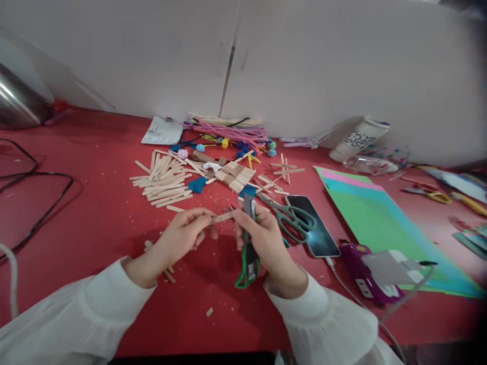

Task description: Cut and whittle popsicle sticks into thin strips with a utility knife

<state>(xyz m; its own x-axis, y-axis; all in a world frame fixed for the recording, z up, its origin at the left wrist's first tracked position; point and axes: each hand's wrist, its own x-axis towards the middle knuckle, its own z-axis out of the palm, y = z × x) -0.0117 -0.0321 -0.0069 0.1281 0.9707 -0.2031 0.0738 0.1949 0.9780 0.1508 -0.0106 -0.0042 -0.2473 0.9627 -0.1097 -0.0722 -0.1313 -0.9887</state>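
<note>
Between thumb and fingers, my left hand [188,230] pinches one end of a pale wooden craft stick [222,218]. My right hand [262,233] is closed around a green and grey utility knife [250,253], held roughly upright, its thumb at the stick's other end. Whether the blade touches the stick I cannot tell. Just beyond my hands lie a heap of loose craft sticks [163,180] and a flat panel of sticks [236,175] joined side by side. Green-handled scissors [294,223] rest right of my right hand, partly over a phone [314,228].
Pink pipe cleaners [228,133] and small pompoms lie along the wall. Coloured paper sheets [365,218], a purple power bank [365,274] with cables, a paper cup [359,138] and a plastic bottle [369,165] are on the right. A black cable [57,175] curls on the left.
</note>
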